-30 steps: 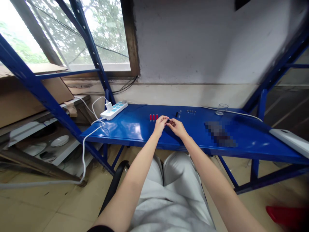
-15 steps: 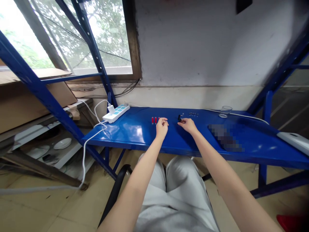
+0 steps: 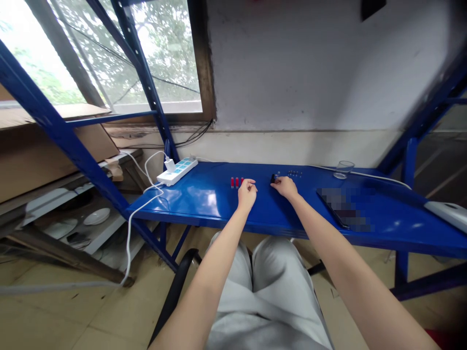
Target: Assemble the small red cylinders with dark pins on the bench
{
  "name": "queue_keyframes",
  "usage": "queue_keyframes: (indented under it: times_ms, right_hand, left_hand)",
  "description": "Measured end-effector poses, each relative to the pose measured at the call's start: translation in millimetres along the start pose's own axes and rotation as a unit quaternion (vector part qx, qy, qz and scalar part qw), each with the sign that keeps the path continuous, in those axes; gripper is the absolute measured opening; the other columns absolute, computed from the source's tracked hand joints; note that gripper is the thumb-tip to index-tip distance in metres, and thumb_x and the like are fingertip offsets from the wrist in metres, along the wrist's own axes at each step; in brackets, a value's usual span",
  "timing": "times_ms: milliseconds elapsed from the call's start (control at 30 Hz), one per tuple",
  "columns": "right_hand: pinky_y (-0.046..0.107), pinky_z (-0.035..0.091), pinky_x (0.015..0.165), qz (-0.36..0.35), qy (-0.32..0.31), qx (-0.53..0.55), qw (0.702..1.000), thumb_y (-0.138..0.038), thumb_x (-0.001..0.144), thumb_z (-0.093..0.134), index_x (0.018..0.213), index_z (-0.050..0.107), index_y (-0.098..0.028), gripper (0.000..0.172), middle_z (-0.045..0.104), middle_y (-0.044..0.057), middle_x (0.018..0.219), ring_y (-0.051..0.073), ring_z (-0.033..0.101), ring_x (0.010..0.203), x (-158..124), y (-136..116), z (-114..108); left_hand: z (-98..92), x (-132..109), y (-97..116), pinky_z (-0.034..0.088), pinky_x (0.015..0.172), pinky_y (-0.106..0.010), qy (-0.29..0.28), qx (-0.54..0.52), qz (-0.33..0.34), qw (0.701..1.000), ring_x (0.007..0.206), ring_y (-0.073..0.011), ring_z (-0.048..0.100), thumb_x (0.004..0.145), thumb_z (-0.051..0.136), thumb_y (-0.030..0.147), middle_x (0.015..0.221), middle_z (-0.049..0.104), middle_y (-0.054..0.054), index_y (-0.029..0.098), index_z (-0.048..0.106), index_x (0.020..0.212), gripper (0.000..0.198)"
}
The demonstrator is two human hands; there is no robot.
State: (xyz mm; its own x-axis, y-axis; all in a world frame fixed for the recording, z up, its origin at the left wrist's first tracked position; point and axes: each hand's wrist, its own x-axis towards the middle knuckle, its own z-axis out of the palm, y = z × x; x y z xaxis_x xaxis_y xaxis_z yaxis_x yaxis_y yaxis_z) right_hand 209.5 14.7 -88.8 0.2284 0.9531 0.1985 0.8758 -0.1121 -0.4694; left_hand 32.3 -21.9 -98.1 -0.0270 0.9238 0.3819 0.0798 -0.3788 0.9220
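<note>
Over the blue table, my left hand [image 3: 247, 195] has its fingers curled inward, thumb and index close together. Whatever may be between them is too small to make out. Just beyond it stand small red cylinders [image 3: 237, 182] in a short row, the rightmost partly covered by my fingers. My right hand [image 3: 286, 187] is closed, its fingertips on a small black piece [image 3: 272, 179] at the tabletop. Part of that piece is hidden by the fingers. Behind this hand lie several tiny metallic bits [image 3: 295, 173] in rows.
On the blue table [image 3: 204, 218], a white power strip [image 3: 178, 171] with a plugged-in charger sits left. A clear glass [image 3: 343, 169], a blurred dark flat object [image 3: 337, 206] and a white device [image 3: 447, 216] are on the right. Blue uprights flank the table.
The right fingertips have shifted slightly up against the black piece and now cover more of it. My left hand stays curled by the red cylinders. The whole view has moved a little.
</note>
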Motion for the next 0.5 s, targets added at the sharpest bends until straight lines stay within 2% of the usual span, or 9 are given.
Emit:
queue_keyframes:
  times_ms: [333, 500]
  right_hand:
    - [0.029, 0.045, 0.066, 0.019, 0.001, -0.014, 1.0, -0.036, 0.073, 0.06, 0.082, 0.064, -0.019, 0.02, 0.066, 0.009, 0.084, 0.022, 0.062, 0.081, 5, -1, 3]
    - [0.027, 0.045, 0.066, 0.017, -0.041, -0.005, 0.999, -0.021, 0.069, 0.063, 0.079, 0.065, -0.015, 0.012, 0.066, 0.011, 0.082, 0.021, 0.063, 0.08, 12, 7, -4]
  left_hand:
    - [-1.4, -2, 1, 0.039, 0.06, -0.021, -0.004, 0.006, 0.009, 1.0, 0.058, -0.0091, 0.051, 0.075, 0.044, 0.012, 0.062, 0.055, 0.003, 0.019, 0.051, 0.086, 0.015]
    - [-0.8, -2, 2, 0.039, 0.06, -0.021, -0.002, 0.009, 0.0, 1.0, 0.057, -0.0091, 0.051, 0.074, 0.044, 0.012, 0.061, 0.055, 0.003, 0.018, 0.052, 0.085, 0.015]
